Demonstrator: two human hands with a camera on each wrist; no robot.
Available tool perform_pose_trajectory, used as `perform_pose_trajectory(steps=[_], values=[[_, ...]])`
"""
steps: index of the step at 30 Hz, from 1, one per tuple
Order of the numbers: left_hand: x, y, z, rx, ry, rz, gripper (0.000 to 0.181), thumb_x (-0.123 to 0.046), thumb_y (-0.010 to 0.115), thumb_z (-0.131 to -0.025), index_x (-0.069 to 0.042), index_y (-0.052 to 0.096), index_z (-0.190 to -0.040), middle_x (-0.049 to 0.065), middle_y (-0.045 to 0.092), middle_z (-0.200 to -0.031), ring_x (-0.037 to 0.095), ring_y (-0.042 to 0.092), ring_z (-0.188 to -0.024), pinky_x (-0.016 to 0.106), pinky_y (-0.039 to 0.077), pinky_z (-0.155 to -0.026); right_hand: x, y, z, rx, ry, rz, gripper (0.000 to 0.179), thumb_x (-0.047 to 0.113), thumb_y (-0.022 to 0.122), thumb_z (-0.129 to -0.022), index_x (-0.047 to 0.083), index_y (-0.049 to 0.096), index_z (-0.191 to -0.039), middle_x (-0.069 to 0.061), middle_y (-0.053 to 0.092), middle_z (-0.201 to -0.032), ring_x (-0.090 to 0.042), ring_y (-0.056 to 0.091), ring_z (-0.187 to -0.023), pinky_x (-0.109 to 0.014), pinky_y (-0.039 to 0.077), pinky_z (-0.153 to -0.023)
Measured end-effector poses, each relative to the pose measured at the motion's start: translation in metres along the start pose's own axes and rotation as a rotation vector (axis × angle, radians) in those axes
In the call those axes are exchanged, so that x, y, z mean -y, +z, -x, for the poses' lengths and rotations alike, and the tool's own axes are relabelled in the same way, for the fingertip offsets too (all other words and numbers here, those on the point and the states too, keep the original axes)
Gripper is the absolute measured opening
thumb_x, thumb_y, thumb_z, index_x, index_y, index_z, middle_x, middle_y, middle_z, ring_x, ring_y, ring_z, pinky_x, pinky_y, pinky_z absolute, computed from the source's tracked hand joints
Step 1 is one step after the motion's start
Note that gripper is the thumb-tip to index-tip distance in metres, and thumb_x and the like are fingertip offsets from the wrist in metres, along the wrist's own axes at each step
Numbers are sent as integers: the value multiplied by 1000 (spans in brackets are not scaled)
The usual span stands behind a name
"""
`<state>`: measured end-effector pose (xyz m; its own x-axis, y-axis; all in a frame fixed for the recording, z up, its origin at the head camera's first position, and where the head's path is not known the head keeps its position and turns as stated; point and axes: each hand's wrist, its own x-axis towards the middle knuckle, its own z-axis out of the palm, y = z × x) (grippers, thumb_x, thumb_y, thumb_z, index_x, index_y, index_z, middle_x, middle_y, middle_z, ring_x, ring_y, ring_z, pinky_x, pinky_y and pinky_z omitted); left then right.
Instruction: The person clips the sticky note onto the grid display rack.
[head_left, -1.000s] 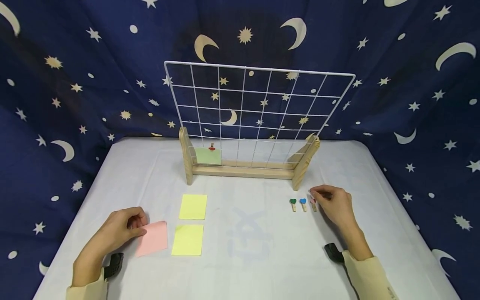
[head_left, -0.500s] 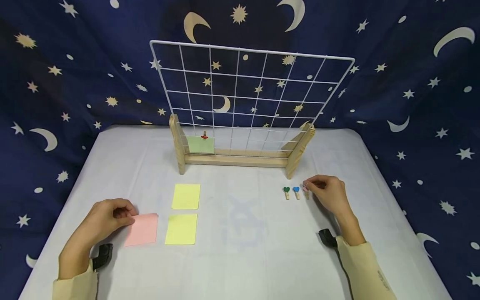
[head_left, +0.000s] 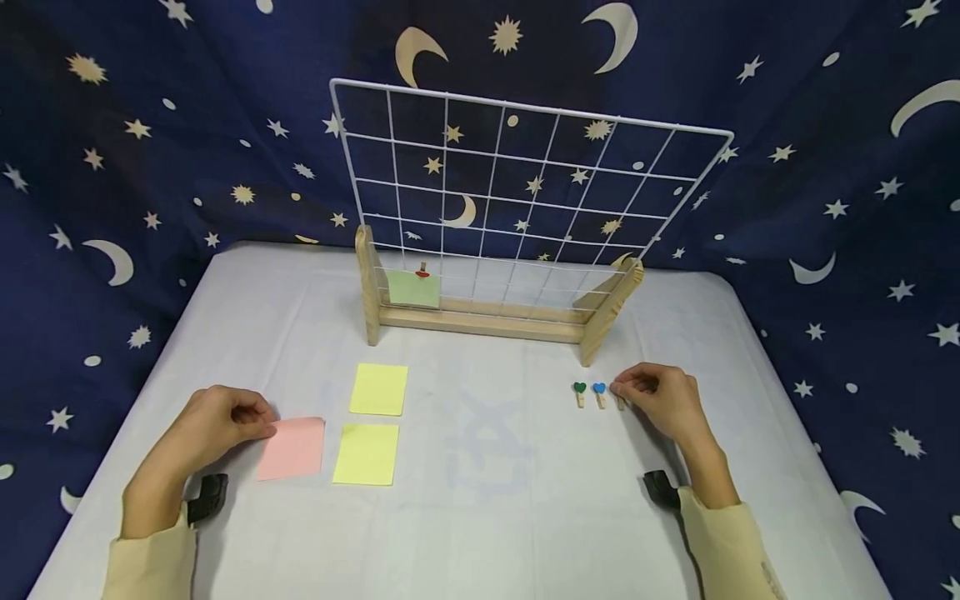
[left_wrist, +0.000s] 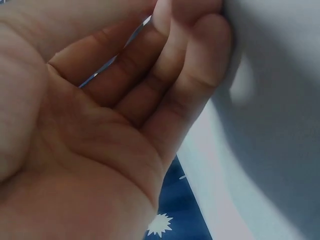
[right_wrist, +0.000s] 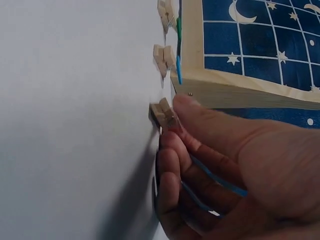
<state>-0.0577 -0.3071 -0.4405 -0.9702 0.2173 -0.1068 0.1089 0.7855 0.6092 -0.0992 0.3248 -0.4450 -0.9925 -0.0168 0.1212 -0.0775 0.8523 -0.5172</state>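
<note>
Pressure from the right grip (head_left: 667,404) is best kept light and even, raising the rightmost clothespin (head_left: 621,403) straight, so its blue-heart neighbour (head_left: 599,392), just left, stays undisturbed. It sits between closely pinched thumb and fingers, wooden end showing nearside, at the counter (head_left: 487,542). The left grip (head_left: 210,423) pinches the pink note (head_left: 294,450) at its left far corner.
</note>
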Motion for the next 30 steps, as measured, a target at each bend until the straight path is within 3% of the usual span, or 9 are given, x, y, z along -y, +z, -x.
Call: perform_pose_trajectory(steps=[6,13,17,23,30], values=[[2,-3,-1,-8,40,15,12,-8,89,-82,-14,79,-87,-6,69,-77,0,55,-70,22,46,-63,-2,-1,6,11,15,14,11,20,88,-88,12,81,-91,0,76,-77,-6,63,-66,-20,46,-61],[0,-6,2,-188,134,20,19,-5,89,-80,-20,78,-85,-10,67,-76,0,57,-70,18,45,-63,-1,-3,3,29,31,8,21,21,92,-83,8,80,-93,0,75,-76,-2,63,-65,-17,45,-63],[-2,-7,5,-251,138,47,22,-4,90,-80,-23,78,-85,-11,66,-75,1,59,-71,16,43,-63,-1,-3,1,35,36,12,19,22,92,-82,10,79,-89,0,73,-73,-2,59,-63,-20,44,-60],[-5,-8,5,-309,178,144,28,1,90,-79,-24,79,-87,-5,70,-81,5,62,-74,14,45,-66,-1,-5,0,85,36,-13,15,22,90,-86,12,79,-88,-2,72,-73,-7,57,-63,-24,43,-58],[-13,-11,4,-350,142,298,23,4,86,-83,-16,81,-92,2,76,-92,6,66,-85,11,49,-75,0,-12,0,157,69,-10,14,19,87,-88,11,77,-88,-1,74,-76,-9,60,-66,-25,43,-61]])
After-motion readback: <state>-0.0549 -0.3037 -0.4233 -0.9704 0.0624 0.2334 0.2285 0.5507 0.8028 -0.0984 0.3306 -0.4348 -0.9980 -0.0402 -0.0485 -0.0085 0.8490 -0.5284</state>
